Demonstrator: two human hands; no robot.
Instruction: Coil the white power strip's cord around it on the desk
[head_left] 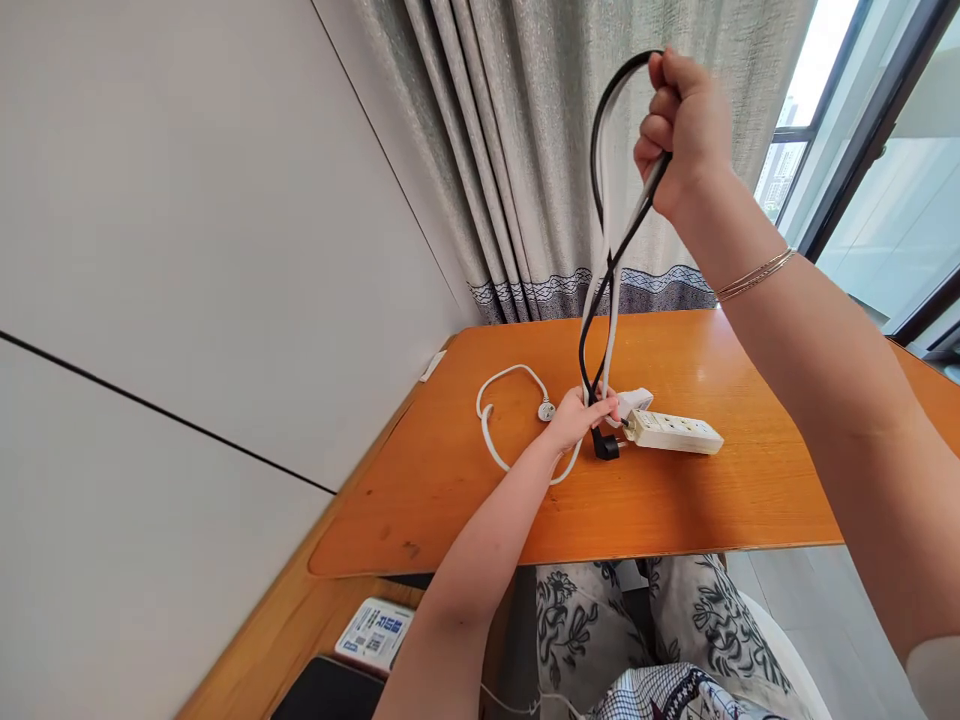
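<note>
My right hand (688, 130) is raised in front of the curtain, its fingers wrapped round a black cord (598, 165) and a white cord (604, 180). Both cords hang in loops down to the table. Low over the tabletop, my left hand (576, 418) is closed on the lower part of the same cords. A black plug (606, 446) sticks out just right of it. Beside that lies a white power strip (675, 432), with another white strip-like piece (637, 399) partly hidden behind it. To the left, a white cord curls on the table and ends in a white plug (546, 411).
The orange wooden table (420, 500) reaches back to a grey curtain (525, 130). A white panelled wall (187, 250) bounds the left side, a window (810, 100) the right. Below the table's left edge are a labelled box (375, 634) and a dark flat object (328, 690).
</note>
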